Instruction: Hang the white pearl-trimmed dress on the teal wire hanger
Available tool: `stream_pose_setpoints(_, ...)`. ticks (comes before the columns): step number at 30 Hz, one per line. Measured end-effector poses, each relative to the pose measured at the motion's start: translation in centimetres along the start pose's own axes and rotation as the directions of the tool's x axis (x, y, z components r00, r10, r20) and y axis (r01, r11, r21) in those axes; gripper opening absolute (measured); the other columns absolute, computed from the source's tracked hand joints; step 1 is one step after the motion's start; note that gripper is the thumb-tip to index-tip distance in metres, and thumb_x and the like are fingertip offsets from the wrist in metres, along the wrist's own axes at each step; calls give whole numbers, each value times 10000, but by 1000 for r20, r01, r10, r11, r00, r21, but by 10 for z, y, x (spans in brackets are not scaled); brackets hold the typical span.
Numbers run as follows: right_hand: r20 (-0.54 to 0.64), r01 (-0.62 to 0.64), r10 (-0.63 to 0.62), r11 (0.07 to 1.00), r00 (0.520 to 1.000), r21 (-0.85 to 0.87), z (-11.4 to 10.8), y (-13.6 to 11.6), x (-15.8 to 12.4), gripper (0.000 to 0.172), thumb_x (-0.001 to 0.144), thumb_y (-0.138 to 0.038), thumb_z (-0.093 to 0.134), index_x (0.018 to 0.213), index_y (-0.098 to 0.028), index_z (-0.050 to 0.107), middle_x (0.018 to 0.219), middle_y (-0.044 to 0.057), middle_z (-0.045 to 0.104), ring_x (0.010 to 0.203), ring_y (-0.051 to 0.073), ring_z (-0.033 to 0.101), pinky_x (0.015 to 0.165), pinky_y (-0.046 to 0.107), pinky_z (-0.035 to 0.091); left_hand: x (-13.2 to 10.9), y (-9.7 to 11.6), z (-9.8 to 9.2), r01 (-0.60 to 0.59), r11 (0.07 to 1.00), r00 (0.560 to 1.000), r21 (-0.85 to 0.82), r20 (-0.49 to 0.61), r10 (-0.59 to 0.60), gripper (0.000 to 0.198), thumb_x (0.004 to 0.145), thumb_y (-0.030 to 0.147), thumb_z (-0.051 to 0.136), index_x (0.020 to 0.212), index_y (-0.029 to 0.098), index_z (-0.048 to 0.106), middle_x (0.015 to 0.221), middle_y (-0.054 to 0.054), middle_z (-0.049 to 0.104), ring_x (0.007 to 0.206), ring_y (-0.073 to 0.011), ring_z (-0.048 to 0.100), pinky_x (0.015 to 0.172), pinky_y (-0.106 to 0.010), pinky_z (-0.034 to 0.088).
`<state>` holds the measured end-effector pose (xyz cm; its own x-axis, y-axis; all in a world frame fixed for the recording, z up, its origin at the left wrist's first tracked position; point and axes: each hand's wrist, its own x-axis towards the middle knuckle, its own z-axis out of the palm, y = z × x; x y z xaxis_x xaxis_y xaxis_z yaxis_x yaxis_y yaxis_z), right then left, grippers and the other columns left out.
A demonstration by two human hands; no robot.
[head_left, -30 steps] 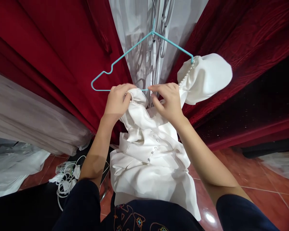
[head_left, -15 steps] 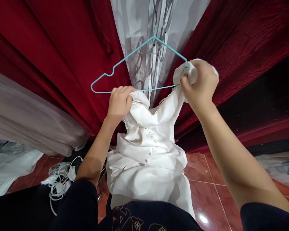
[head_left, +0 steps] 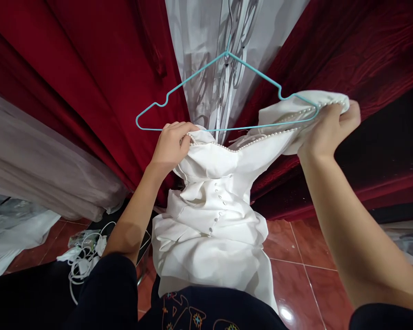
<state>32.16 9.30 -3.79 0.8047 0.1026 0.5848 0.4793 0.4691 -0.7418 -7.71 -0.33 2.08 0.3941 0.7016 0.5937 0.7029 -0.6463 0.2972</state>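
A white dress with a pearl-trimmed neckline and a row of small buttons hangs down in front of me. My left hand is closed on its left shoulder edge, beside the bottom bar of a light-blue wire hanger. On the other side, my right hand grips the dress's right shoulder part, pulled outward past the hanger's right end. The right end of the hanger lies over the pearl-edged cloth there. The fingertips of my right hand are partly hidden by the fabric.
Dark red curtains hang on both sides of a pale drape with white metalwork. At lower left, white cables lie on a black surface. Red floor tiles show beneath.
My right hand has moved outward to the right, stretching the dress's shoulder part past the hanger's end. The hanger's right end, covered before, now shows. My left hand keeps its hold.
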Motion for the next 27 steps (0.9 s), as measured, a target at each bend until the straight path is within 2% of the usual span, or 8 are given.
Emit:
stream_pose_setpoints(3,138,214,-215,977,967,22,-39,-9,-29,123,913,-355,463,842,-257,440,795,18,470,734,161,478,765,374,458,1,0,8,-6,1000,999,-17,-31,6,400,895,6,497,1100,184,791,1050,-49,816,999,-261,729,948,-379,487)
stream_pose_setpoints(7,509,474,-455,875,731,102,-80,-56,-64,272,907,-466,559,939,-200,604,829,46,590,730,155,535,742,359,503,1,0,19,-18,999,998,-44,-65,15,407,895,-8,502,1106,169,802,1025,-46,815,973,-251,735,939,-376,501)
stream_pose_setpoints(11,586,594,-633,748,506,296,-67,-106,-77,375,944,-361,564,1254,-204,707,1193,134,662,1149,259,662,982,455,578,0,3,22,-42,995,996,-87,-86,35,412,884,-10,506,1105,171,802,1054,-39,822,984,-241,739,963,-367,517)
stream_pose_setpoints(15,819,420,-465,852,336,312,-45,-122,-96,346,1010,-283,529,1303,-255,710,1168,79,697,1084,217,688,975,418,584,-3,-1,22,-54,997,995,-46,-85,50,400,892,13,513,1111,187,799,1065,-41,822,990,-250,732,953,-389,517)
stream_pose_setpoints(19,744,304,-463,885,482,353,-42,-109,-117,247,1051,-340,546,1173,-246,740,1027,54,709,989,201,696,901,400,589,-10,-8,30,-206,975,968,-84,-163,190,421,910,41,541,1220,203,776,1204,-64,807,1155,-267,713,1039,-439,530)
stream_pose_setpoints(23,706,251,-431,902,562,351,-40,-102,-125,233,1060,-371,570,1154,-252,747,1049,69,717,1011,211,702,907,416,600,-32,-6,37,-364,929,865,-71,-397,309,380,918,77,597,1211,252,764,1215,-66,771,1202,-262,683,1052,-442,553)
stream_pose_setpoints(25,694,241,-433,900,575,363,-37,-100,-126,223,1053,-364,579,1148,-254,749,1037,66,713,1005,211,702,910,424,606,-47,-7,37,-317,938,887,-142,-394,240,315,898,101,633,1140,249,769,994,-36,743,962,-219,693,903,-371,569)
stream_pose_setpoints(27,687,242,-436,899,581,366,-33,-99,-126,210,1042,-348,580,1128,-251,746,1028,64,706,1002,211,699,916,432,611,-60,-15,38,-127,941,951,-314,-309,25,305,840,109,646,1100,233,746,783,18,639,723,-162,615,730,-296,520)
